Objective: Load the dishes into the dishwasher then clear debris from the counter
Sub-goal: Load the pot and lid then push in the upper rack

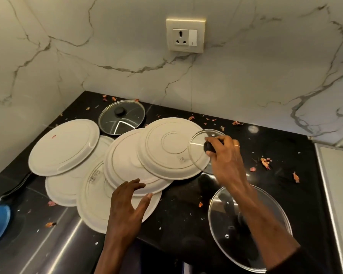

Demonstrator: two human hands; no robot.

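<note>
right hand (224,155) pinches small glass lid (198,153) knob | left hand (127,202) spread, empty | 5 plates (166,143) upturned

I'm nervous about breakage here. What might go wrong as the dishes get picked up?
The right hand holds a small glass lid by its knob alone, over the top plate; a slip could knock the two together. The plates overlap unevenly, so the left hand lifting one may shift the others. The right forearm crosses above the large glass lid near the counter's front edge and might nudge it off.
</note>
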